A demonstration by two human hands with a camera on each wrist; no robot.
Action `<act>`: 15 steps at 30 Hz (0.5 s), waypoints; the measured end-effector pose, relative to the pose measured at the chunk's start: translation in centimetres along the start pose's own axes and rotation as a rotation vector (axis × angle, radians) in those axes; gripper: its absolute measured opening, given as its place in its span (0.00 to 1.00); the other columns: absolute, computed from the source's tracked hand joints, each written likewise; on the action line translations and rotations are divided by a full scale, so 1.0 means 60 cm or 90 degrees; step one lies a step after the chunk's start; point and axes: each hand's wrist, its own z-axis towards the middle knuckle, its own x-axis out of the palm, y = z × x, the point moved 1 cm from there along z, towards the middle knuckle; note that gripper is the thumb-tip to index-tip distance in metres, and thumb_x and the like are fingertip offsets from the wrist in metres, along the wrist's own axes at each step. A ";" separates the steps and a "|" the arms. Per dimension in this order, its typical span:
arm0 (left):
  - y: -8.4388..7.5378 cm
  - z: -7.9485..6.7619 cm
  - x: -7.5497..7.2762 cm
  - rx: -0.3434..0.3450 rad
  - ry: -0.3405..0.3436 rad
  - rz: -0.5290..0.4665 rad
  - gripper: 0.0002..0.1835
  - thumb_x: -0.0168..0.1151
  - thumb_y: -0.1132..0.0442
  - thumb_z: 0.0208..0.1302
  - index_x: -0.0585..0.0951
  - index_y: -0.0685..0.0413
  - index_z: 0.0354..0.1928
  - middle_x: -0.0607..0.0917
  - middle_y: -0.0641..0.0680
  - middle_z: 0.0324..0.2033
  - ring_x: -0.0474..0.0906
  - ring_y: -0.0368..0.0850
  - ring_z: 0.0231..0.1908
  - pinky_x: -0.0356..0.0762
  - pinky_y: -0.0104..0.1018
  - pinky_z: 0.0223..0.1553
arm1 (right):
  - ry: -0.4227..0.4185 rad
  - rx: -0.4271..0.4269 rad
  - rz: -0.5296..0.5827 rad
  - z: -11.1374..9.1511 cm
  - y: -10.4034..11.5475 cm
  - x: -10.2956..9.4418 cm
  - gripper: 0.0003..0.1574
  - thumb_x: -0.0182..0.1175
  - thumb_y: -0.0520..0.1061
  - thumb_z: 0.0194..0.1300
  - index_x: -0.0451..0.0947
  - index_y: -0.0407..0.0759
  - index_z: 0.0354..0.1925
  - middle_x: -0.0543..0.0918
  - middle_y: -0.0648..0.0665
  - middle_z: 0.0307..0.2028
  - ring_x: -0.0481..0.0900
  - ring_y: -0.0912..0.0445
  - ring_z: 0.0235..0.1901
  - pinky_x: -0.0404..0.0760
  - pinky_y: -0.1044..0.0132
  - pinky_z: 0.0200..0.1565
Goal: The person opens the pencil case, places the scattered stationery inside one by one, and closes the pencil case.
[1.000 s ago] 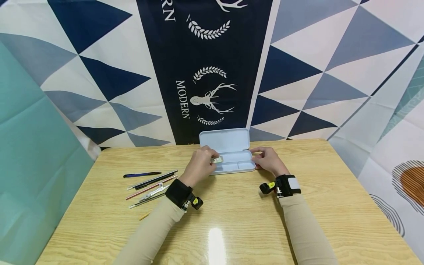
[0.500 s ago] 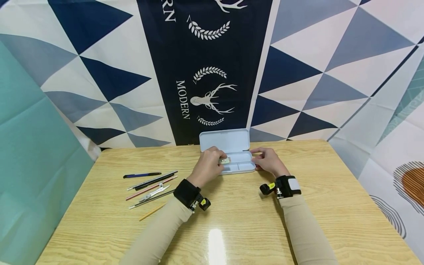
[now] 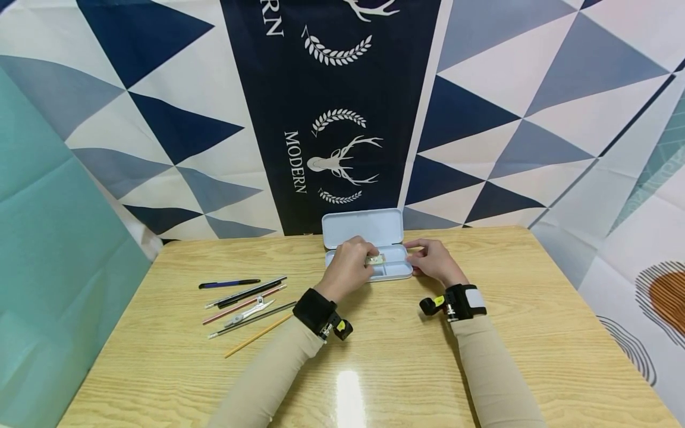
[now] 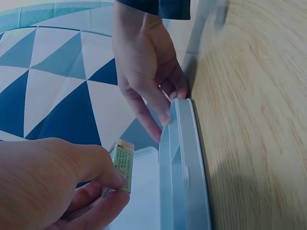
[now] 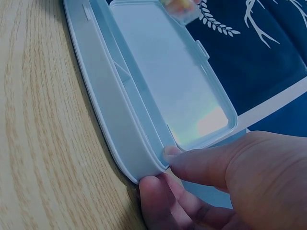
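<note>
My left hand (image 3: 346,268) pinches a small eraser (image 4: 123,164) in a green printed sleeve between thumb and fingers, above the open light-blue pencil case (image 3: 398,270). In the left wrist view the eraser is apart from the case's walls. My right hand (image 3: 434,262) grips the right end of the case; in the right wrist view its thumb lies over the rim and the fingers are outside. The lid (image 3: 363,228) stands raised at the back. Dividers split the tray into compartments, and my left hand hides its left part in the head view.
Left on the wooden table (image 3: 396,368) lie a blue pen (image 3: 230,283), a red pencil (image 3: 243,304), a compass (image 3: 250,311), a yellow stick (image 3: 257,336) and several dark or silver pencils. A patterned cloth (image 3: 342,119) hangs directly behind the case.
My left hand has moved right along the case with the eraser, uncovering more of the yellow stick and the case's left end. The right hand and case have stayed in place.
</note>
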 end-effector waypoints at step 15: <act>-0.015 0.018 0.026 -0.025 0.017 -0.010 0.18 0.76 0.75 0.65 0.94 0.59 0.56 0.94 0.58 0.52 0.92 0.49 0.55 0.91 0.40 0.59 | 0.007 0.003 0.003 0.002 0.000 0.000 0.29 0.61 0.37 0.83 0.77 0.34 0.77 0.88 0.32 0.48 0.85 0.60 0.29 0.88 0.71 0.34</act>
